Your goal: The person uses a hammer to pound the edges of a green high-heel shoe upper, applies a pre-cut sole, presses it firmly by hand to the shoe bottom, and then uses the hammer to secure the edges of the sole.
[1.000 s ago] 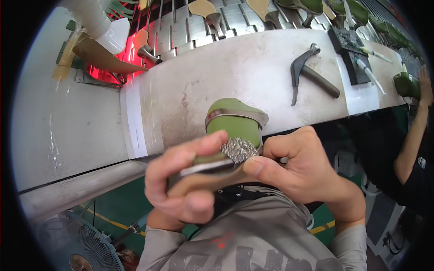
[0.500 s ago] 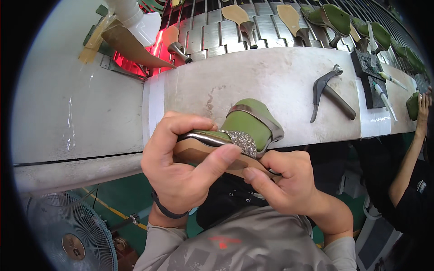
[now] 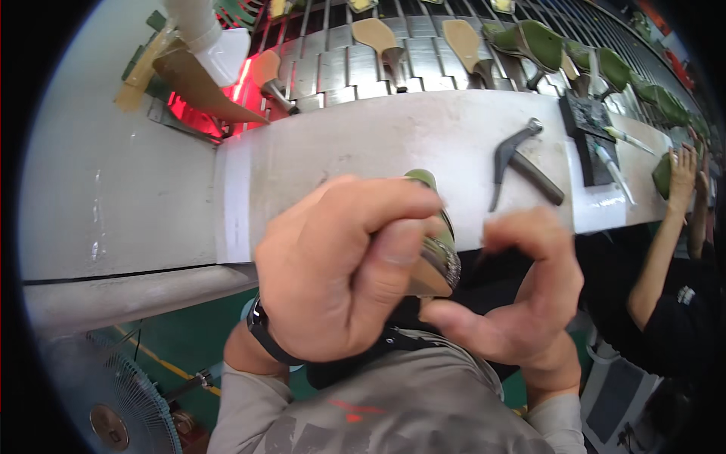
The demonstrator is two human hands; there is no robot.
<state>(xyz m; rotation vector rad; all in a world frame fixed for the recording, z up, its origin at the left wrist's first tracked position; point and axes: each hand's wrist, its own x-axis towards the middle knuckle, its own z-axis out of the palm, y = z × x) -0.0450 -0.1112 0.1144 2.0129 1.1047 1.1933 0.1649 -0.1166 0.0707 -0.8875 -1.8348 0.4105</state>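
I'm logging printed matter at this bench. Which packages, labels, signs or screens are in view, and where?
None clearly show. Nearest things: white tape band across the bench, left of the left hand; white patch on the bench's right, under a black block. The shoe shows no tag.

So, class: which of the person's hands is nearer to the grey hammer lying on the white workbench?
Right. The right hand sits just below the grey hammer, apart from it. The left hand is further to the left, wrapped around the green shoe.
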